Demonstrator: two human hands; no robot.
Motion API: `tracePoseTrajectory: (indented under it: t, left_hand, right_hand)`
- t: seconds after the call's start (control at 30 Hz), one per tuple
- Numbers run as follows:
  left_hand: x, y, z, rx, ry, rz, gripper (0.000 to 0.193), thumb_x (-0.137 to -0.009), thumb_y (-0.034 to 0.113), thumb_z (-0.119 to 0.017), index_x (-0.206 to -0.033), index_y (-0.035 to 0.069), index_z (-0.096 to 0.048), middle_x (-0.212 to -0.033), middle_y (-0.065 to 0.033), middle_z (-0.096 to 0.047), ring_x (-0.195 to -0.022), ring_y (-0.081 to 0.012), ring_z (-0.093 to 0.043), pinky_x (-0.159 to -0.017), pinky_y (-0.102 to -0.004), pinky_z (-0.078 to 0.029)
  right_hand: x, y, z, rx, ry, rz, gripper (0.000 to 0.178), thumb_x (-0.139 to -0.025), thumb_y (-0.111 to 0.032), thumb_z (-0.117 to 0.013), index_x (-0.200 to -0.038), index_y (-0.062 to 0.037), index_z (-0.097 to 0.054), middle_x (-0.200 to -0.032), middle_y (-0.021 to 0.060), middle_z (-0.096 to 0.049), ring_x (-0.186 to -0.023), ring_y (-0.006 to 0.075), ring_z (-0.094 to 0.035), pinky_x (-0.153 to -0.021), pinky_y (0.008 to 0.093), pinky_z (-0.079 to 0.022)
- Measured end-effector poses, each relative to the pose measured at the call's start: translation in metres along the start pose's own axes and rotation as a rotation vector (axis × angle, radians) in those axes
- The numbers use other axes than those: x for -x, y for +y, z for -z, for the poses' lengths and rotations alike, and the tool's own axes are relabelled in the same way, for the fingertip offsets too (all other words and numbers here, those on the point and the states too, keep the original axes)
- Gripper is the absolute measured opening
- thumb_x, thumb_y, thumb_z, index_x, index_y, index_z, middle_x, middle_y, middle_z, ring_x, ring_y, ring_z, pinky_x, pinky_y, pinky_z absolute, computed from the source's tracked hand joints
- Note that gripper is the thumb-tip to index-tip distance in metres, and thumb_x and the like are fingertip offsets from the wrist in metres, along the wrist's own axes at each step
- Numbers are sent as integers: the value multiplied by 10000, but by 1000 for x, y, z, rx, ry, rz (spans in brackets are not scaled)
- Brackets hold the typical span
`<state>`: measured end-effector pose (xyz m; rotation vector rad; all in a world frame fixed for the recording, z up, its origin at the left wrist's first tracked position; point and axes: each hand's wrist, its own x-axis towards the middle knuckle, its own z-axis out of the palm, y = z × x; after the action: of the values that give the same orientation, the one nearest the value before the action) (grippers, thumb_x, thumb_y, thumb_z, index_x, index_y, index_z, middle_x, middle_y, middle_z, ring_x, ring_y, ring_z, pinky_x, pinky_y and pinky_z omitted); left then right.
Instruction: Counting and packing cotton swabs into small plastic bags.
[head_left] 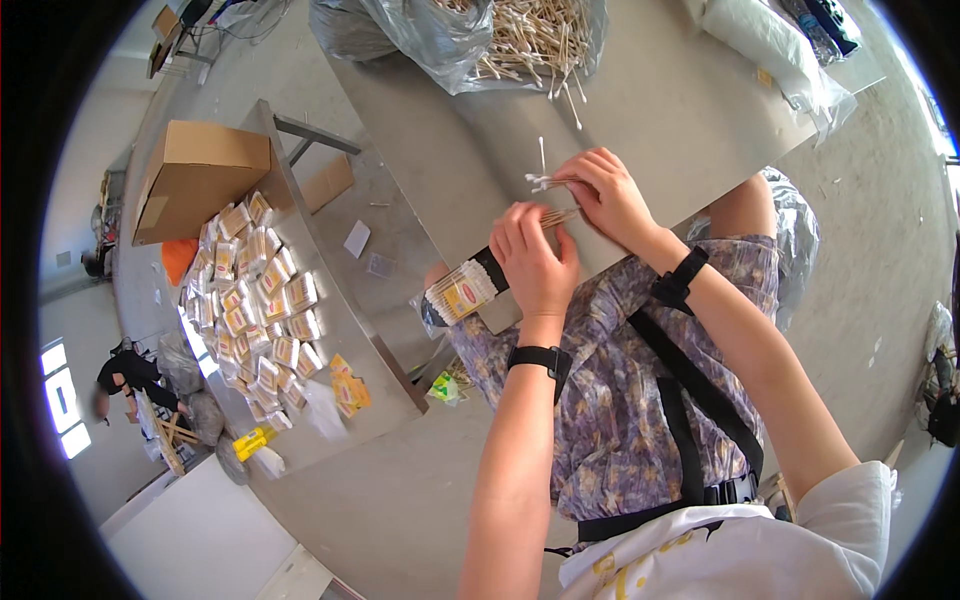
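White ends (536,181) outward, likely for cleanliness, pinches swabs (561,181) in right fingers (592,168), sticks (557,217) in left fingers (514,228) beside the packet (463,291).

Head view, wide fisheye: worn on head, facing steeply down. Left hand (540,267) and right hand (615,203) close, by table's (690,110) near edge; floor (862,215) beyond bowed, rim detail possibly unreliable.

Room between swabs (530,40) and white bag (757,42)
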<state>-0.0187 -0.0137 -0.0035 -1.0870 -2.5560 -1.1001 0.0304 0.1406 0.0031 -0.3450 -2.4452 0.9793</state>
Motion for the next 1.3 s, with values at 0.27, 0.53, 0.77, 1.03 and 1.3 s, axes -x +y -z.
tracePoseTrajectory:
  t: [0.27,0.53,0.77,1.03,1.3]
  left_hand:
    - [-5,4,8,68,-1,90,670,-860,201,-659,-1442,28,-377,-1395,-116,-566,-1375,-329,-434,-1197,-558,-177]
    - [-5,-6,18,186,-164,89,620,-864,49,-626,-1430,27,-374,-1243,-85,-662,-1281,-291,-526,-1198,-566,-144]
    - [-2,10,29,-42,-294,-85,724,-936,232,-622,-1515,-21,-269,-1487,-209,-443,-1435,-405,-347,-1198,-530,-210]
    - [-28,5,-5,-416,-413,-218,888,-961,471,-562,-1513,-128,-210,-1584,-313,-246,-1490,-431,-231,-1200,-543,-214]
    - [-5,19,-13,-449,-311,-87,944,-950,536,-555,-1500,-150,-213,-1574,-339,-237,-1491,-439,-226,-1191,-551,-226]
  right_hand:
    - [8,0,-8,-68,-51,185,239,-782,-19,-699,-1007,-98,-687,-1013,26,-685,-1038,249,-608,-940,386,-489]
    - [10,-9,-2,-210,-3,211,246,-762,22,-659,-988,-75,-656,-948,74,-639,-944,287,-607,-858,395,-510]
    - [12,-1,-3,-465,330,-247,216,-848,68,-566,-1035,-36,-595,-934,88,-620,-884,246,-627,-748,333,-517]
    - [13,-4,-8,-434,327,-239,197,-885,52,-548,-1058,-31,-589,-951,89,-632,-870,229,-643,-753,318,-526]
    - [15,0,-8,-399,321,-276,211,-918,80,-526,-1101,-2,-590,-984,85,-663,-923,168,-665,-772,284,-521]
